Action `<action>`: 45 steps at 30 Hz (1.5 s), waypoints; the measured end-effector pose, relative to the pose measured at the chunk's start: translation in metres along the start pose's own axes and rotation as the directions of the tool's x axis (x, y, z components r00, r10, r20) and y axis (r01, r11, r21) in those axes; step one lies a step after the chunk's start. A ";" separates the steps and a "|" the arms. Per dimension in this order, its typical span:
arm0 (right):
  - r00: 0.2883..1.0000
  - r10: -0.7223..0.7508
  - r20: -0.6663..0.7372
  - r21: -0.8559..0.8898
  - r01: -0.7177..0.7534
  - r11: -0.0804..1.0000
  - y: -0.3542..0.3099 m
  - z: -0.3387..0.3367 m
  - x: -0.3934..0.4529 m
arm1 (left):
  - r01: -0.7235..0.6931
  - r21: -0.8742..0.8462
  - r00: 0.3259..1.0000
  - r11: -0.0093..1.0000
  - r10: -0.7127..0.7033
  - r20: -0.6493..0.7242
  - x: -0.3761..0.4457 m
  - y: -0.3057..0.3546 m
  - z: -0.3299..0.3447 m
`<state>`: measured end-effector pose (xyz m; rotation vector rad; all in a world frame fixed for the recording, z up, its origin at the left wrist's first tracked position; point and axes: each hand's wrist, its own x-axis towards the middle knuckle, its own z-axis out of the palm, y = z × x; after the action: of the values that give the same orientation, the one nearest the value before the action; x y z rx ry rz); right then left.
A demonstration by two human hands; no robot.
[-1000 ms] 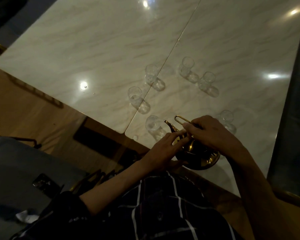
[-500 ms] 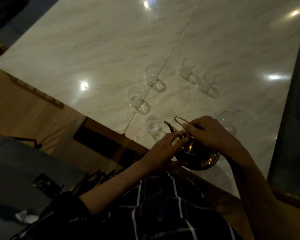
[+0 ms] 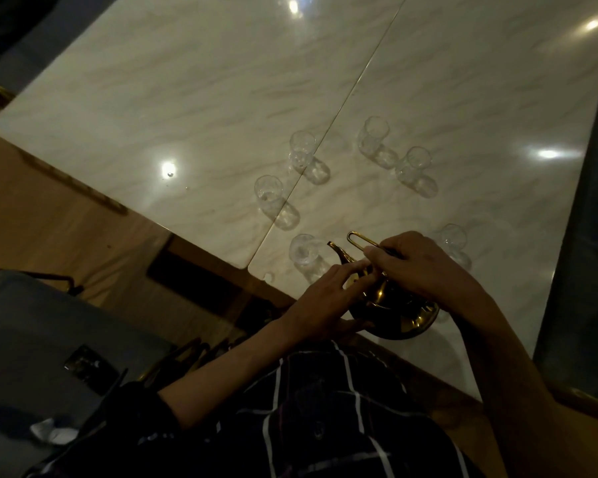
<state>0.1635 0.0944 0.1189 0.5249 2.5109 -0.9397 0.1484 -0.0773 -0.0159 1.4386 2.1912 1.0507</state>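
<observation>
A shiny gold teapot (image 3: 394,310) stands on the near edge of the marble table (image 3: 221,98), its spout pointing left toward a small clear glass (image 3: 302,251). My right hand (image 3: 418,267) grips the thin wire handle above the pot. My left hand (image 3: 325,301) rests against the pot's left side, its straight fingers touching the lid area. Several more clear glasses stand around: one (image 3: 454,238) just behind my right hand, one (image 3: 270,196) to the left, and others (image 3: 413,167) farther back.
The table is two marble slabs joined along a seam (image 3: 346,101). Bright lamp reflections lie on its surface. To the left, below the table edge, is a wooden floor and a grey seat (image 3: 32,339) with a dark phone on it.
</observation>
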 end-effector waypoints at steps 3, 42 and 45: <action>1.000 -0.005 0.005 -0.011 0.005 1.000 -0.001 0.000 0.001 | -0.004 0.001 1.000 1.000 0.004 -0.005 0.001 -0.001 -0.001; 1.000 0.008 0.022 0.000 -0.008 1.000 -0.003 0.001 -0.010 | -0.017 0.010 1.000 1.000 0.017 0.006 -0.005 0.004 0.000; 1.000 0.006 0.022 -0.004 -0.006 1.000 -0.004 0.002 -0.011 | -0.018 0.013 1.000 1.000 0.018 -0.003 -0.007 0.004 0.000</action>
<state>0.1715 0.0880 0.1251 0.5180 2.4894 -0.9333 0.1541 -0.0821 -0.0138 1.4652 2.1951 1.0472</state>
